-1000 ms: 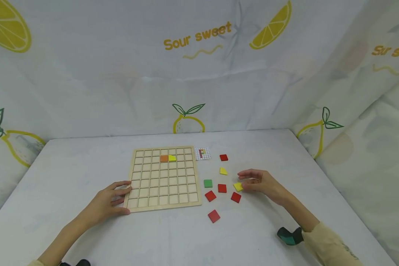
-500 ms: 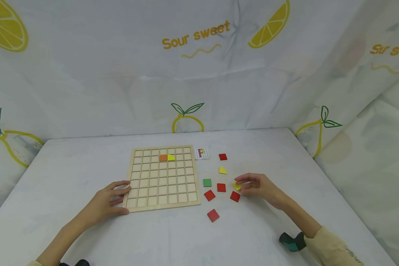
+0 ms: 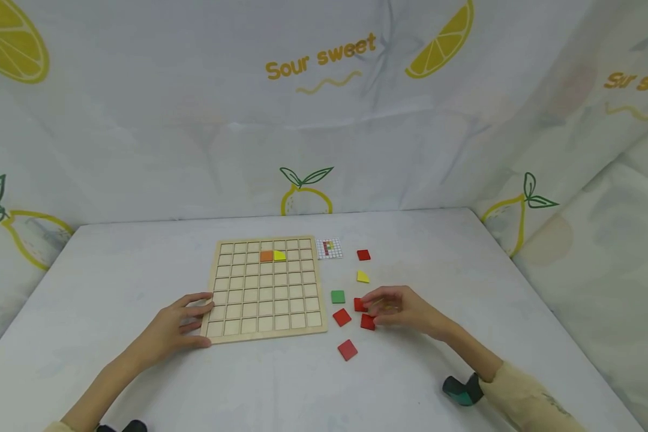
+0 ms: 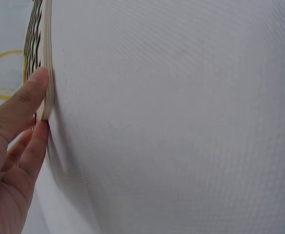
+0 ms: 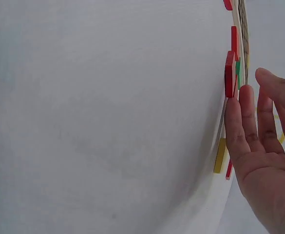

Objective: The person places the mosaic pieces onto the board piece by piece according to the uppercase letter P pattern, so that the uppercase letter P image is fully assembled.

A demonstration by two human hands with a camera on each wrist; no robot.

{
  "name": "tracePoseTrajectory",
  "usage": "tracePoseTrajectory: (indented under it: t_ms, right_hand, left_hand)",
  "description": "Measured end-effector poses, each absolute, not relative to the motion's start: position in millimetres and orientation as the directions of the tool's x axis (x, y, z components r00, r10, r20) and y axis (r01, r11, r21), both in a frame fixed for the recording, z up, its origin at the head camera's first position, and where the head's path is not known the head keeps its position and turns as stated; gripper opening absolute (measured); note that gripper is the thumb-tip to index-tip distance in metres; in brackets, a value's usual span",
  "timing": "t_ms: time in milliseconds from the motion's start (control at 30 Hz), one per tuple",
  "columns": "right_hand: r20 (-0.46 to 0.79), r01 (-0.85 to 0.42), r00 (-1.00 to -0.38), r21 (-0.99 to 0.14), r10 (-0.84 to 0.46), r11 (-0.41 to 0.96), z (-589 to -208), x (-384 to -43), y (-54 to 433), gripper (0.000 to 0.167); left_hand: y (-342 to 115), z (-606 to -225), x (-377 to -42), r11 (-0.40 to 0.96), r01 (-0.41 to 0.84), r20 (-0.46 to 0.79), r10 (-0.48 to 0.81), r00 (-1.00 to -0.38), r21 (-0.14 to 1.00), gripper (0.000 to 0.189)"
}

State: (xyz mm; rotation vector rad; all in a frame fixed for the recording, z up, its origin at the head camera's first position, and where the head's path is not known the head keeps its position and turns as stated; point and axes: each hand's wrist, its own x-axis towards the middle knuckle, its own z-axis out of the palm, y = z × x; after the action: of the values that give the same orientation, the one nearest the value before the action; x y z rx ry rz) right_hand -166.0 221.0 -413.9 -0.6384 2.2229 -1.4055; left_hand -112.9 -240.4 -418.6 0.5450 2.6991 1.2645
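My left hand (image 3: 180, 324) holds the wooden grid board (image 3: 267, 309) at its near left corner, with the thumb on the front edge (image 4: 48, 97) and fingers along the left side. An orange square (image 3: 267, 256) and a yellow rounded tile (image 3: 279, 255) sit in the board's cells. To the right, my right hand (image 3: 402, 309) hovers low over the loose tiles, its fingers loosely bent. One digit's tip touches or nearly touches a red square tile (image 5: 230, 75). Nothing visible is pinched. A yellow tile (image 5: 220, 156) shows beside that digit; the hand hides what lies beneath it.
Beside the board lies a small printed pattern card (image 3: 329, 248). Around it are a green square (image 3: 337, 297), a loose yellow tile (image 3: 363, 276) and several red squares, including one at the back (image 3: 363, 255) and one in front (image 3: 348, 350). A lemon-print cloth (image 3: 356, 150) hangs behind.
My right hand has moved left over the tiles. A red tile has shifted left, and the yellow tile that lay by the fingers is hidden in the head view. The left hand stays still.
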Motion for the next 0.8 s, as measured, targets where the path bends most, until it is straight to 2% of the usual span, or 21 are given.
tracePoseTrajectory:
  t_ms: [233,633,800]
  right_hand:
    - [-0.082,-0.180,-0.829,-0.898,-0.554,0.402,-413.1,-161.3,216.4,0.035]
    - [-0.038,-0.227,-0.736,-0.927,-0.676,0.300,-420.5,-164.0,200.5,0.033]
    - [-0.035,-0.252,-0.738,-0.912,-0.674,0.323,-420.3,-163.5,203.7,0.033]
  left_hand:
    - [-240.8,-420.6,-113.9,0.590,0.277,0.057,0.362,-0.930,0.758,0.068]
    - [-240.5,-420.8,-114.5,0.590,0.264,0.046,0.359,-0.932,0.763,0.068]
    - [-241.2,-420.1,-114.1,0.589,0.275,0.054,0.364,-0.930,0.760,0.068]
